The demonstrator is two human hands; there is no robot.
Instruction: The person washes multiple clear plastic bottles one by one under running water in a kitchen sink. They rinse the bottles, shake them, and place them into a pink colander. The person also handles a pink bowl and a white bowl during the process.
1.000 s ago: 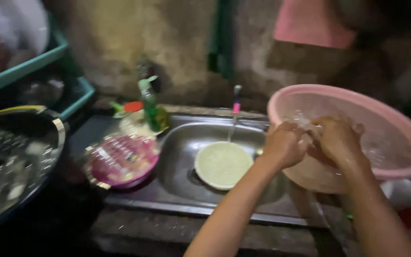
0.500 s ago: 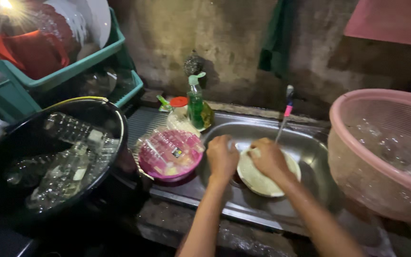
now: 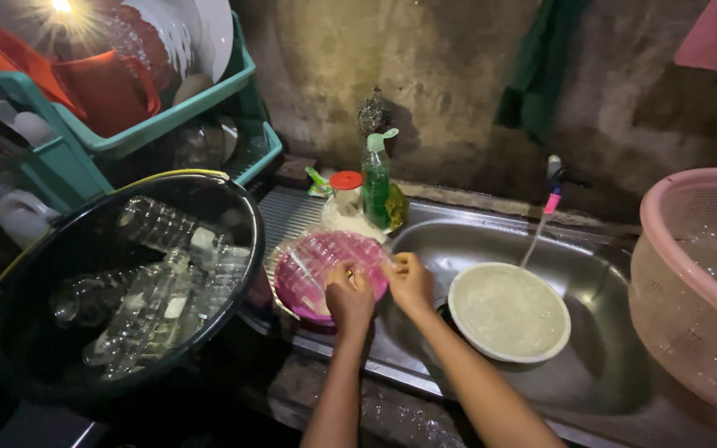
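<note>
Pink bowl point(image 3: 325, 274), stacked with clear plastic cups, sits on the drainboard at the sink's point(image 3: 591, 274) left rim. Head view: both hands meet at the bowl's 4 o'clock edge. Left hand point(image 3: 350, 300) is curled on the rim; right hand point(image 3: 409, 282) pinches a clear cup edge. White basin point(image 3: 509, 312) lies at 3 o'clock, black tub point(image 3: 118, 282) at 9 o'clock.

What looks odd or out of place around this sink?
Water runs from the small tap into the round white bowl, which is brimful, while both hands are elsewhere: left hand and right hand are at the pink bowl of clear plastic. Nothing looks broken.
</note>
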